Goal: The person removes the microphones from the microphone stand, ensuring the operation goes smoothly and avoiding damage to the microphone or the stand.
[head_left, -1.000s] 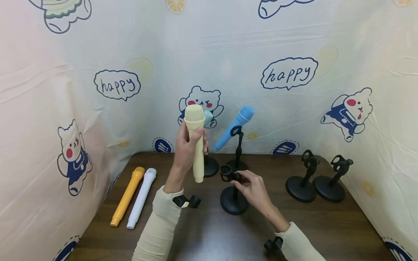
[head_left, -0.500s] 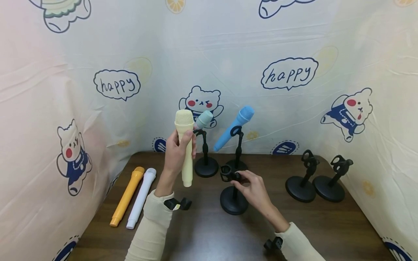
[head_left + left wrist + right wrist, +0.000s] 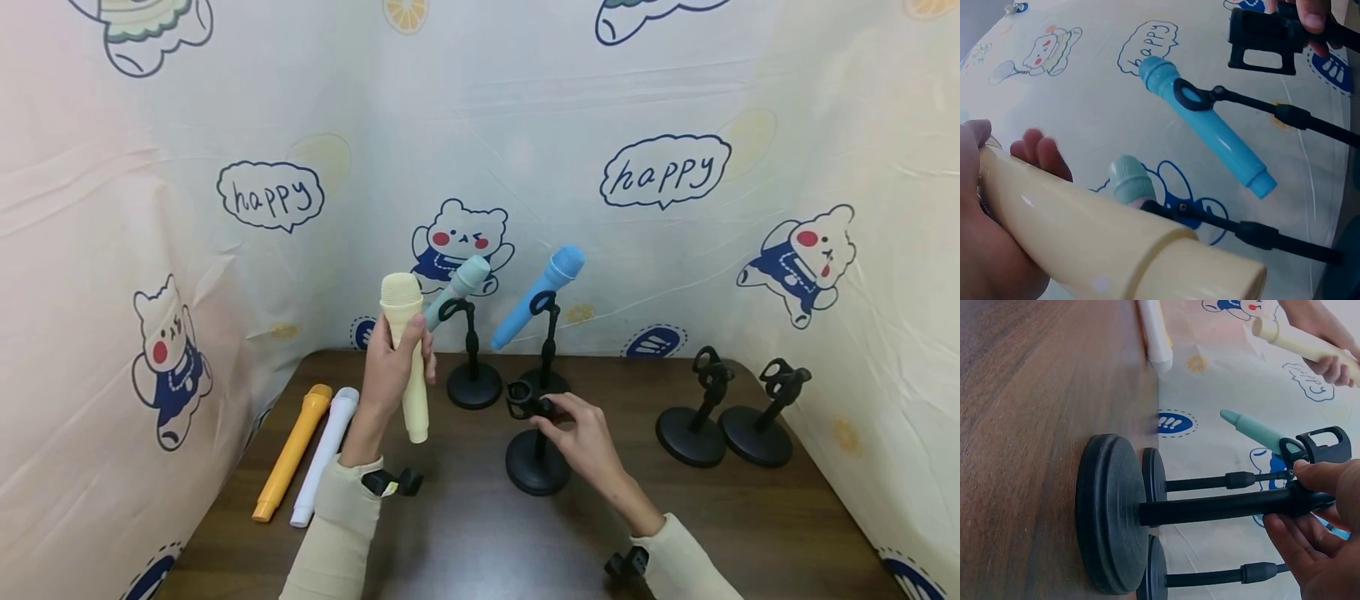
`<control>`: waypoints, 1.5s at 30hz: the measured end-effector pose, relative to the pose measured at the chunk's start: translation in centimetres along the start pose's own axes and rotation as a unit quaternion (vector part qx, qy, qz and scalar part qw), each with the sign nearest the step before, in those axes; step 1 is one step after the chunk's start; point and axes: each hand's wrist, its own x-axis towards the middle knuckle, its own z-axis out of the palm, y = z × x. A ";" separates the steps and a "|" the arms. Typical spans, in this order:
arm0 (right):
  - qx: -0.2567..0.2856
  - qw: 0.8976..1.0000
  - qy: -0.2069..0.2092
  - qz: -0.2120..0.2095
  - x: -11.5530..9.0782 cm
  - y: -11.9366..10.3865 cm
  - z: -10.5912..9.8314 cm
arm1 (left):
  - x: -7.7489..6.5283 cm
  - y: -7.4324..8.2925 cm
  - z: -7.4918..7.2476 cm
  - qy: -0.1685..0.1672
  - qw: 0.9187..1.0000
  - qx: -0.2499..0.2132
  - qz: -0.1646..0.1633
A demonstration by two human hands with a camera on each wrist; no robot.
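My left hand (image 3: 390,367) grips a cream microphone (image 3: 415,400) round its body, head up and slightly tilted, above the table. In the left wrist view the tail end of the cream microphone (image 3: 1104,244) fills the foreground. With thumb and fingers, my right hand (image 3: 588,437) pinches the clip joint at the top of a black microphone stand (image 3: 538,462) standing on the table. The clip (image 3: 1329,447) on that stand holds no microphone. Behind it, a blue microphone (image 3: 536,300) and a mint green microphone (image 3: 459,286) sit tilted in the clips of two other stands.
An orange microphone (image 3: 292,454) and a white microphone (image 3: 326,458) lie side by side at the table's left. Two more black stands, one (image 3: 690,437) beside the other (image 3: 756,433), stand at the right. A printed curtain (image 3: 480,100) surrounds the wooden table (image 3: 480,542).
My left hand has moved left and a little down with the cream microphone, uncovering the mint green microphone and its stand. My right hand has stayed on the stand's joint.
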 end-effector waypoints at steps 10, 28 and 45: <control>-0.002 1.000 0.004 -0.002 0.0 0.0 -0.1 | -0.6 -1.3 -1.6 0.022 0.999 0.033 -0.037; 0.002 1.000 0.001 0.003 0.0 -0.1 0.0 | -1.7 -3.2 -4.6 0.037 0.987 0.111 -0.110; 0.008 1.000 0.003 0.008 0.0 -0.1 0.0 | -3.1 -6.1 -7.5 0.042 0.933 0.293 -0.205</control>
